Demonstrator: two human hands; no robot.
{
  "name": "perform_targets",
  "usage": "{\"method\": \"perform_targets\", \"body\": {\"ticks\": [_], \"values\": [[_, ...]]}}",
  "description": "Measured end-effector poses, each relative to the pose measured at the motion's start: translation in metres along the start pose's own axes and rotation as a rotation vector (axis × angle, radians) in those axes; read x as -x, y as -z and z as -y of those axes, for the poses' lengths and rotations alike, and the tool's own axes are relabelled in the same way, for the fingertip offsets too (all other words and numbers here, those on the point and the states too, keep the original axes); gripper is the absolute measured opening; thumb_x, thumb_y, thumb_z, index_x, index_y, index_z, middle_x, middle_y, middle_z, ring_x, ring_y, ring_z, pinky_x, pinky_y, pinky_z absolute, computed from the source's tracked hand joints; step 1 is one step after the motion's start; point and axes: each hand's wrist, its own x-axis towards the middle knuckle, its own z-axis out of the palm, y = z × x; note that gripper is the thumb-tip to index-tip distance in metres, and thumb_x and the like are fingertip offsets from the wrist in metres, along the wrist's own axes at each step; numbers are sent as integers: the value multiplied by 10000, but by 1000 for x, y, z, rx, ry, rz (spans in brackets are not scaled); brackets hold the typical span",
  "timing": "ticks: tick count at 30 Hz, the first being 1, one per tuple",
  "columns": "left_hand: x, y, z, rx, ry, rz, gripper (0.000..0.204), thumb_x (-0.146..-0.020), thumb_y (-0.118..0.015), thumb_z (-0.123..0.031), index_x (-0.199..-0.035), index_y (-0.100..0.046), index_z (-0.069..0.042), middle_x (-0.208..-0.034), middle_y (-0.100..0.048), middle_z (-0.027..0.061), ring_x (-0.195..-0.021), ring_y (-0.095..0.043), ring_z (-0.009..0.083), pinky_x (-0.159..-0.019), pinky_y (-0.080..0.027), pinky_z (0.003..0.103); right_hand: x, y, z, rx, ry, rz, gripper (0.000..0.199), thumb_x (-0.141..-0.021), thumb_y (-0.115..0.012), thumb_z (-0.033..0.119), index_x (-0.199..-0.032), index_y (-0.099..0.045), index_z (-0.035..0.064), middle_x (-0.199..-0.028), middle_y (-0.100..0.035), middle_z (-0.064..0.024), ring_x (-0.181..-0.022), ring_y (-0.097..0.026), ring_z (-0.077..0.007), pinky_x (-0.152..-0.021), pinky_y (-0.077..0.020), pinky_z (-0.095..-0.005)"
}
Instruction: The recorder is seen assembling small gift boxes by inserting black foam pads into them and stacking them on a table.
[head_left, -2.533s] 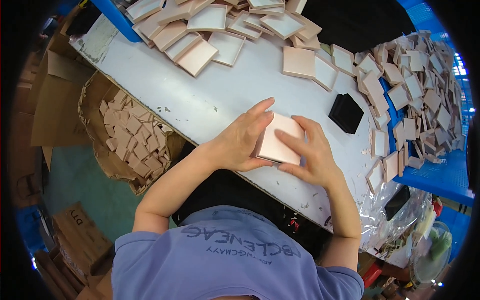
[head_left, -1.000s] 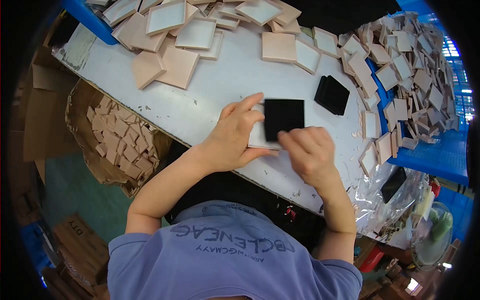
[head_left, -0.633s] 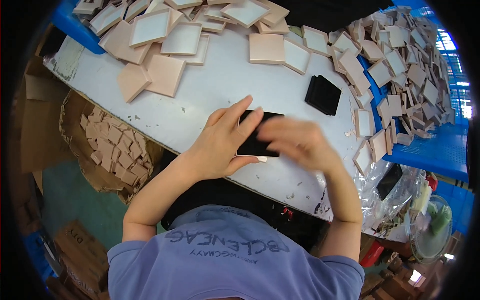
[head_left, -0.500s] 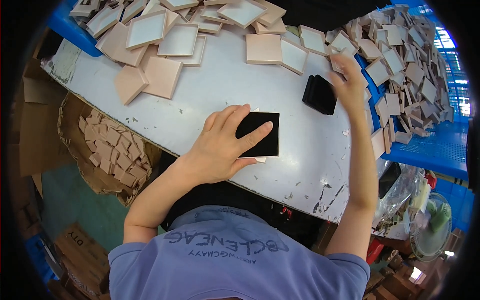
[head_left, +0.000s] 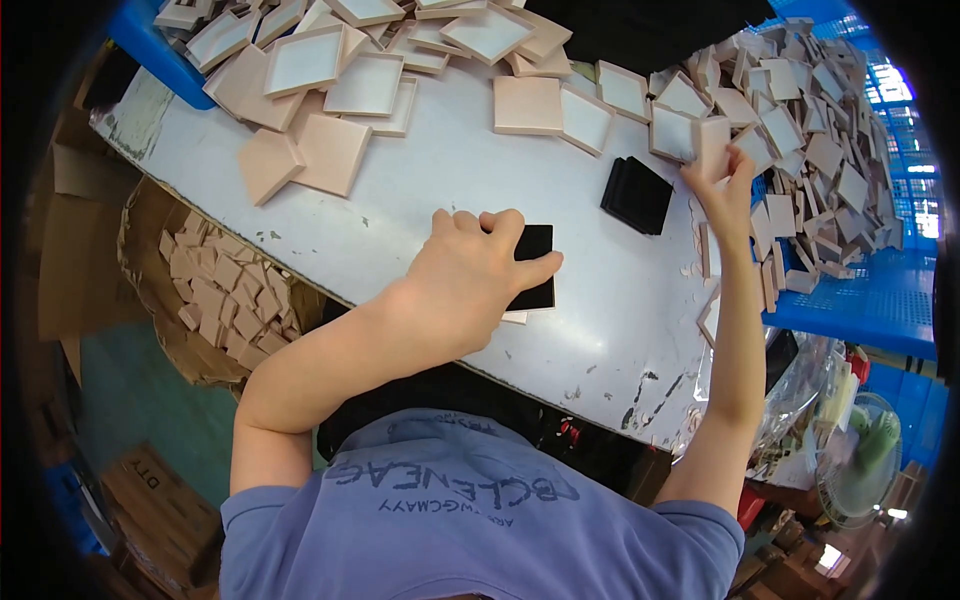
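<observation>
A black square insert (head_left: pixel 537 240) lies in front of me on the table, with a pale pink edge showing beneath it. My left hand (head_left: pixel 455 285) covers its left part, fingers bent over it and one finger stretched across its face; the thumb is hidden. To the right, my right hand (head_left: pixel 722 195) pinches a pale pink shallow box piece (head_left: pixel 711 142) between thumb and fingers, raised at the edge of the pile. Between the hands sits a small stack of black inserts (head_left: pixel 637 195).
Many pink box pieces with white insides (head_left: pixel 362 84) cover the table's far side. A blue crate (head_left: pixel 850 300) heaped with more stands right. At left below the table edge is a carton (head_left: pixel 140 245) of small pink pieces. A fan (head_left: pixel 858 460) stands lower right.
My right hand has gone from beside the black stack to the pile and now holds a pink box piece. My left hand's fingers have bent more over the black insert.
</observation>
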Motion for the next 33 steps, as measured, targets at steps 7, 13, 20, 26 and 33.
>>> {"method": "perform_targets", "body": {"ticks": [7, 13, 20, 26, 33], "values": [[11, -21, 4, 107, -29, -210, 644, -665, -764, -272, -1256, -515, -211, -1142, -455, 231, -1026, -510, 389, -859, -430, 430, 165, 33, 58, 130, 428, 475, 752, -569, -765, 305, -1210, -463, 53, -1172, -499, -164, -1095, -456, -328, -931, -306, -423], [19, -57, 10, 363, -117, -491, 421, -770, -684, -224, -1181, -597, -200, -1343, -342, 250, -1229, -358, 427, -1012, -303, 484, 175, 26, 53, -149, 318, 436, 751, -592, -767, 272, -1237, -454, 47, -1216, -475, -178, -1141, -443, -339, -972, -336, -419], [20, -78, 25, 538, -186, -557, 787, -719, -738, -208, -1359, -294, -92, -1382, -266, 263, -1271, -300, 437, -1006, -280, 506, 121, -6, 98, -356, 545, 437, 695, -631, -766, 279, -1245, -511, 76, -1244, -472, -187, -1150, -459, -336, -964, -377, -397], [12, -77, 33, 604, -218, -746, 969, -678, -765, -235, -1399, -147, -44, -1416, -202, 277, -1280, -304, 420, -1011, -297, 459, 116, -12, 141, -162, 837, 541, 584, -630, -756, 303, -1173, -598, 159, -1200, -476, -213, -1068, -465, -377, -890, -424, -412], [16, -62, 34, 319, -124, -405, 887, -740, -668, -486, -1393, -279, -28, -1435, -212, 241, -1297, -263, 415, -1023, -246, 507, 135, -21, 129, -3, 894, 450, 660, -665, -717, 414, -1265, -536, 208, -1328, -357, -242, -1138, -405, -399, -951, -348, -479]]}}
